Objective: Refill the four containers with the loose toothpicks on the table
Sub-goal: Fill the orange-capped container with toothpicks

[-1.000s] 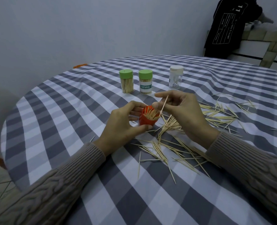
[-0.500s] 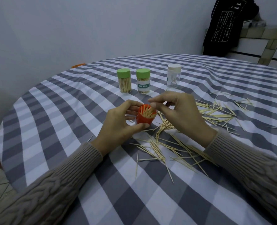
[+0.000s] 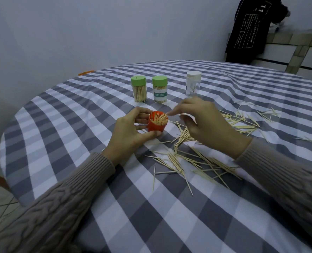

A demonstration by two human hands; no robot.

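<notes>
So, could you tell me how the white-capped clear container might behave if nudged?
The white-capped clear container holds only a few toothpicks, so it is probably light and slides easily. Standing upright and taller than wide, it may tip, then roll on the checked tablecloth.

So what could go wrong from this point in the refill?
The orange container looks crowded, with tips fanning above its rim, so the right hand working at the rim could flick some out. The left hand holds it tilted, which may spill more. The white-capped container holds only a few, with loose toothpicks left.
</notes>
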